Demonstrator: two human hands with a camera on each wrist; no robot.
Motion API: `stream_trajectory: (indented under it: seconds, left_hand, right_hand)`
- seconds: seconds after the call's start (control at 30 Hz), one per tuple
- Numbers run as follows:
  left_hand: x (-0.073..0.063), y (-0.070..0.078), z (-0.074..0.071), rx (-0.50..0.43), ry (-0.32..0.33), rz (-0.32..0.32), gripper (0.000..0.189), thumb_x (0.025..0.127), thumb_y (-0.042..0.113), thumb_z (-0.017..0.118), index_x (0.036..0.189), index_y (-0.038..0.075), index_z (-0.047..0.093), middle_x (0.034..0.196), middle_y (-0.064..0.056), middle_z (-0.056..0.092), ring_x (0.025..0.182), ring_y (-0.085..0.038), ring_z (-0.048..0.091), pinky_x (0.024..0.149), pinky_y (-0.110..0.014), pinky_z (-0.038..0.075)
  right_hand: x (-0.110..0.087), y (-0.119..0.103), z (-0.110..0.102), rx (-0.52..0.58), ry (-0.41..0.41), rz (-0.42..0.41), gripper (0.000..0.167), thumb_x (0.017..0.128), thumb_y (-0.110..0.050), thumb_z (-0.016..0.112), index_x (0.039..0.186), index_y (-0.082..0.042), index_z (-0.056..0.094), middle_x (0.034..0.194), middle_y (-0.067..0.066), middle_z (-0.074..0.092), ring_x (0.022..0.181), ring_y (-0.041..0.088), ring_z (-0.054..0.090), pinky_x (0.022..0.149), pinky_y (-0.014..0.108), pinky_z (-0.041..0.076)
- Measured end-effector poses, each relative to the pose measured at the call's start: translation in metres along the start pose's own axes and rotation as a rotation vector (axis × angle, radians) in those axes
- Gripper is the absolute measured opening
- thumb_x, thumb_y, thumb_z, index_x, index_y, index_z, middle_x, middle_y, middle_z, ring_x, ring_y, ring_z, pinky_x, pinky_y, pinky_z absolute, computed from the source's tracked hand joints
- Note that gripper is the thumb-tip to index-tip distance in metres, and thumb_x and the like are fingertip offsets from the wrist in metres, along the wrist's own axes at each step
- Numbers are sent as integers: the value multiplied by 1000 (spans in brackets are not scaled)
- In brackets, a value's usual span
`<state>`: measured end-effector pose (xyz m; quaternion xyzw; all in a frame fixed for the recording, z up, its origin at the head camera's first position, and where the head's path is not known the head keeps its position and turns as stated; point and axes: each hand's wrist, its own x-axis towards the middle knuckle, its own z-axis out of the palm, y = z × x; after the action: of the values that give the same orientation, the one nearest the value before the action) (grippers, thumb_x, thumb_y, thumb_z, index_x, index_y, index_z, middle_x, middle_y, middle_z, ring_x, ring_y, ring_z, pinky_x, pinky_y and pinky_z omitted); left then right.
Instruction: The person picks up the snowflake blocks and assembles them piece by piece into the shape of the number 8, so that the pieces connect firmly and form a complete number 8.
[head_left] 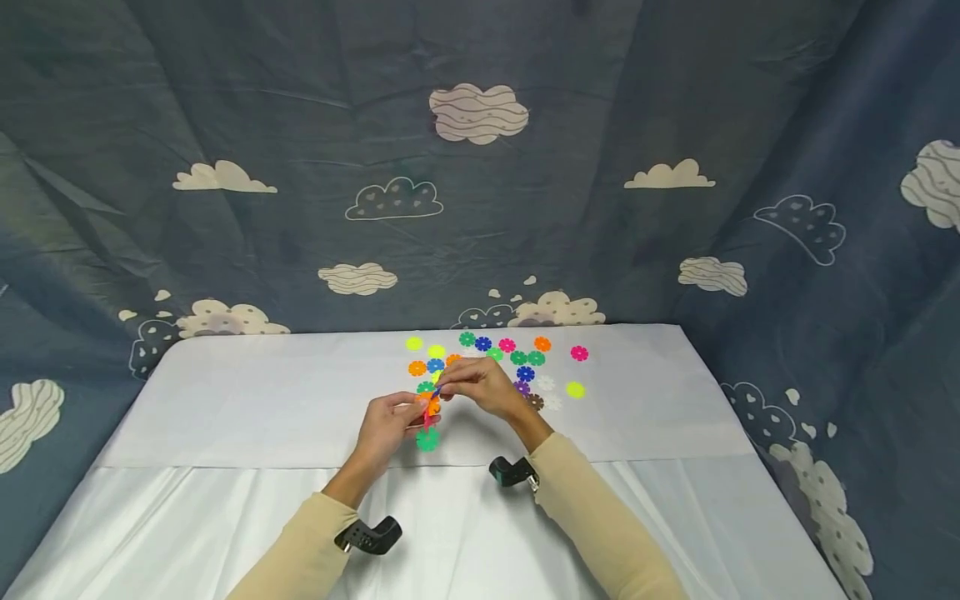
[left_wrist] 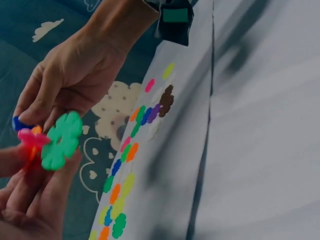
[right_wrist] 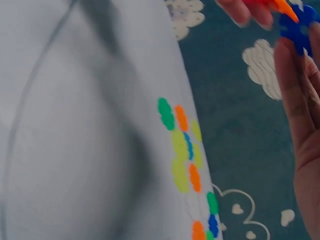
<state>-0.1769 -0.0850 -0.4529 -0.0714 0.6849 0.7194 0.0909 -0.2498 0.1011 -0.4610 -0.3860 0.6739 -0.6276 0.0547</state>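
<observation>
My left hand point(head_left: 384, 427) holds a small joined piece of plastic snowflake discs over the white table. In the left wrist view, a green disc point(left_wrist: 62, 141) shows its flat face, and a pink disc point(left_wrist: 33, 137) slots into its side. Part of an orange disc point(right_wrist: 283, 7) pokes out from that piece. A blue disc point(right_wrist: 297, 31) is pinched between the thumb and fingers of my right hand point(head_left: 482, 385), its notched edge right at the orange one. Fingers of both hands hide parts of the piece.
Loose discs in several colours lie flat beyond my hands, among them a yellow disc point(head_left: 575, 390), a brown disc point(head_left: 535, 402) and a pink disc point(head_left: 579, 353). White cloth point(head_left: 225, 408) covers the table. A dark cloud-print curtain point(head_left: 300, 125) hangs behind it.
</observation>
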Motion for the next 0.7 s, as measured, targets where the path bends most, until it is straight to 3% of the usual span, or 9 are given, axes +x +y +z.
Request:
stream_trajectory:
  seconds: [0.07, 0.23, 0.3, 0.43, 0.53, 0.6, 0.7]
  left_hand:
    - [1, 0, -3, 31, -76, -7, 25, 97, 8, 56, 115, -10, 56, 100, -21, 70, 88, -22, 71, 80, -33, 57]
    - [6, 1, -14, 44, -349, -12, 43, 99, 18, 54, 130, -11, 48, 110, -18, 69, 97, -20, 69, 89, -38, 53]
    - [7, 2, -15, 42, -405, -9, 48, 99, 22, 56, 130, -13, 47, 110, -17, 69, 95, -20, 69, 89, -39, 53]
    - [7, 2, -11, 73, -386, 1, 47, 97, 22, 59, 124, -16, 52, 103, -17, 71, 89, -19, 70, 85, -37, 55]
    - [6, 1, -9, 110, -326, -12, 45, 95, 21, 62, 123, -14, 54, 102, -16, 71, 88, -18, 69, 84, -35, 55]
    - [6, -1, -9, 120, -278, -27, 45, 94, 21, 64, 123, -12, 56, 103, -14, 71, 90, -18, 69, 85, -35, 55]
    - [6, -5, -9, 124, -209, -48, 44, 93, 21, 66, 125, -7, 57, 107, -12, 71, 93, -17, 68, 86, -34, 54]
  right_hand:
    - [0, -2, -4, 7, -26, 15, 9, 85, 14, 62, 91, 18, 68, 90, 26, 61, 74, 17, 62, 69, 31, 57]
    - [2, -5, -10, -21, -118, 63, 8, 83, 10, 68, 89, 15, 70, 86, 13, 60, 79, 15, 52, 68, 24, 48]
    - [2, -6, -10, -31, -149, 75, 7, 81, 12, 69, 88, 14, 71, 86, 10, 61, 82, 14, 51, 69, 24, 45]
    - [3, -8, -8, -53, -186, 77, 10, 79, 14, 69, 89, 13, 71, 88, 13, 62, 85, 15, 52, 72, 25, 46]
    - [-1, -8, -11, -93, -147, 136, 19, 81, 6, 72, 99, 11, 70, 94, 15, 64, 85, 16, 53, 73, 25, 48]
    - [-5, -5, -18, -146, -48, 211, 25, 82, -1, 74, 105, 7, 70, 93, 12, 64, 82, 18, 54, 71, 25, 49]
    - [-16, 6, -33, -288, 169, 357, 29, 81, -8, 77, 107, 1, 71, 86, 6, 63, 75, 18, 54, 66, 23, 48]
